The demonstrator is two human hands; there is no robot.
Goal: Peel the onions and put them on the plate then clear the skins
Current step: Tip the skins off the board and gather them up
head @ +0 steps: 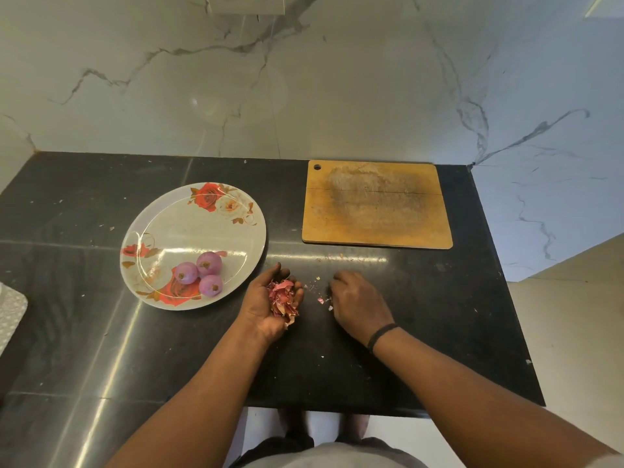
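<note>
The worktop [422, 332] is black and shiny, and it fills the middle of the frame. A round plate [189, 228] with red roses on it sits at the middle left. A brown wooden cutting board [376, 206] lies flat at the upper right, well apart from the plate. Small pink bits of onion skin [320, 300] lie on the worktop below the board. The right hand [358, 304] rests on the worktop just beside those bits. A white dotted thing [10, 310] pokes in at the left edge.
</note>
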